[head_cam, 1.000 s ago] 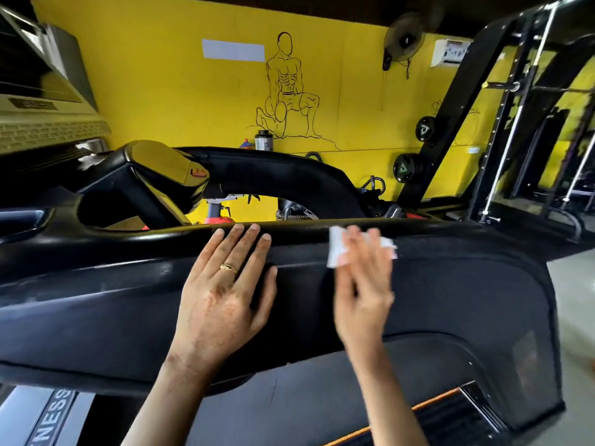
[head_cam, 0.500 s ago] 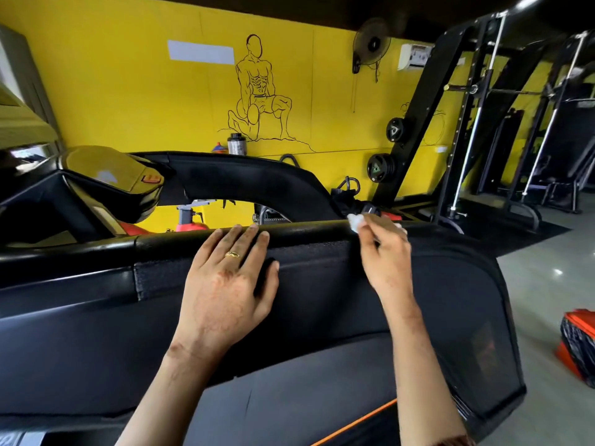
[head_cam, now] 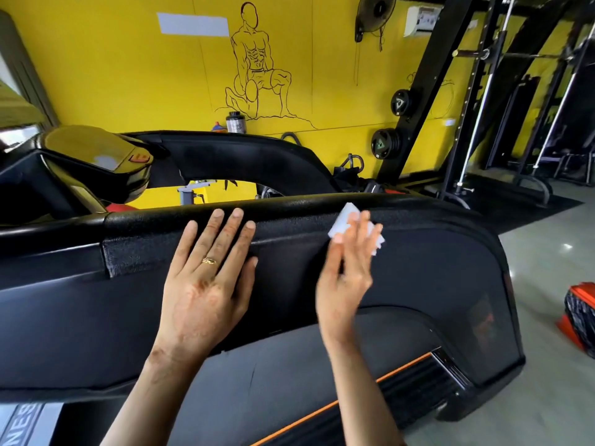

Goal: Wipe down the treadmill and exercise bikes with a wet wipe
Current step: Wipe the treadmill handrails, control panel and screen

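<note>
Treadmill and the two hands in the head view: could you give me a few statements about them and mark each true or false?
1. The left hand rests flat on the treadmill's black side panel. True.
2. The white wipe sits under the right hand, near the top rail. True.
3. The wall behind is blue. False: it is yellow, with a line drawing of a figure.
4. The left hand is bare of jewellery. False: a ring shows on one finger.
</note>
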